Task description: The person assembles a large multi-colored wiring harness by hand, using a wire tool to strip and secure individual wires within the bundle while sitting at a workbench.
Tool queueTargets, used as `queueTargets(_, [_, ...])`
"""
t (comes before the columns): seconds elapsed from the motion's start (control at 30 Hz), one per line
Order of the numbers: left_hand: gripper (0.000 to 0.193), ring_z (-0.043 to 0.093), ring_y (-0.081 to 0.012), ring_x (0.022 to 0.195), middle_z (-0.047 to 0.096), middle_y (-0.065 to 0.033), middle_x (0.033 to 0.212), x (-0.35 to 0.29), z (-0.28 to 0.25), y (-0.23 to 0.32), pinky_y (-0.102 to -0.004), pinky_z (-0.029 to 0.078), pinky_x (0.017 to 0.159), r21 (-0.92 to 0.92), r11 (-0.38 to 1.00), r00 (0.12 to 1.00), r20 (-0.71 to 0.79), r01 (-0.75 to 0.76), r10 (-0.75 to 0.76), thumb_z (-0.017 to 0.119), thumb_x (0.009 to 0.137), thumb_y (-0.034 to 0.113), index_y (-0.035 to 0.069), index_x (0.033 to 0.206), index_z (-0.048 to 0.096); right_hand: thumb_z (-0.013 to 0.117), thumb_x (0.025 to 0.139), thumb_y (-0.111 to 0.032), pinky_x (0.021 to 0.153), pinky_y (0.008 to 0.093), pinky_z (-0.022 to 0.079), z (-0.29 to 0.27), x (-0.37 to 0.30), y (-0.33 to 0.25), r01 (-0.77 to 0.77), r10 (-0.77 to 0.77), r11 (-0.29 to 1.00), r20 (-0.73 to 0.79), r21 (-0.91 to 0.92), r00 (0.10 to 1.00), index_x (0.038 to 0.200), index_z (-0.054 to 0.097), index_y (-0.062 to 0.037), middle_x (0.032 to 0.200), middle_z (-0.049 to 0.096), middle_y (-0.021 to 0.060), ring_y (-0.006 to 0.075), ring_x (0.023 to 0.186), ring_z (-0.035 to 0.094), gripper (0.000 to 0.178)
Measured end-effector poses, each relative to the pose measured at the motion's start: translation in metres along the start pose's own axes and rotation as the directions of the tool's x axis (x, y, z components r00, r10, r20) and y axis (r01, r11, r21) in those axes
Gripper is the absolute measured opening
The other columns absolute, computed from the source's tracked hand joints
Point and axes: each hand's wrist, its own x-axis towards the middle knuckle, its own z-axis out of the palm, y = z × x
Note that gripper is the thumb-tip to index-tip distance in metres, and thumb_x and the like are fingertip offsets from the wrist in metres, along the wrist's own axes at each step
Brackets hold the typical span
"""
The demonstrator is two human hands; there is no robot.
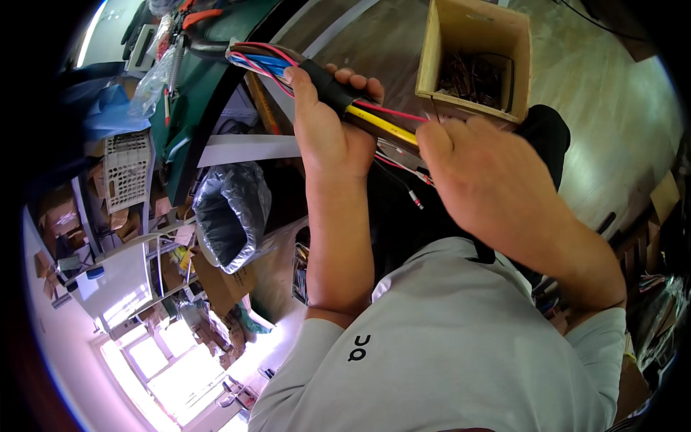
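Observation:
My left hand (327, 140) is closed around a black sleeve (327, 85) on a bundle of wires. Red, blue and other wires (266, 63) come out of the sleeve's upper-left end, over the bench edge. From its lower-right end run a yellow wire (378, 122), a thin red wire (396, 112) and a darker strand. My right hand (497, 180) is closed on these wires near the yellow one; its fingertips are partly hidden. Below, between my hands, hang several thin wires with a black lead whose tip is pale (415, 198).
A wooden box (523, 61) holding dark wire scraps stands on the floor ahead. At left is a green-topped bench (216, 32) with orange-handled pliers (200, 18). Under it sit a plastic-lined bin (258, 198) and a white crate (128, 169). Cardboard (666, 198) lies at right.

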Motion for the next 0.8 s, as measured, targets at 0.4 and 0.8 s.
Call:
queueTargets(0.4, [0.051,0.048,-0.0162,0.064,0.049,-0.0046,0.074,0.009,0.000,0.007,-0.0337,0.045,0.060,0.123,0.990,0.996,-0.060,0.072,-0.065,0.050,0.096,0.057,0.006,0.095,0.045,0.059,0.086,-0.008,0.050,0.0385,0.047,0.016,-0.011,-0.025,-0.211,0.181,0.952,0.149,0.221,0.972,0.090,0.050,-0.0017,0.070,0.058,0.0108,0.0273,0.061,0.061,0.011])
queueTargets(0.8, [0.054,0.046,-0.0165,0.064,0.048,-0.0051,0.074,0.007,-0.002,0.010,-0.0339,0.044,0.061,0.160,0.982,0.995,-0.034,0.098,-0.093,0.049,0.096,0.058,0.005,0.094,0.045,0.055,0.093,-0.010,0.049,0.0403,0.045,0.035,-0.016,-0.037,-0.478,0.378,0.801,0.315,0.360,0.870,0.092,0.049,-0.0029,0.068,0.058,0.0130,0.0326,0.059,0.059,0.010])
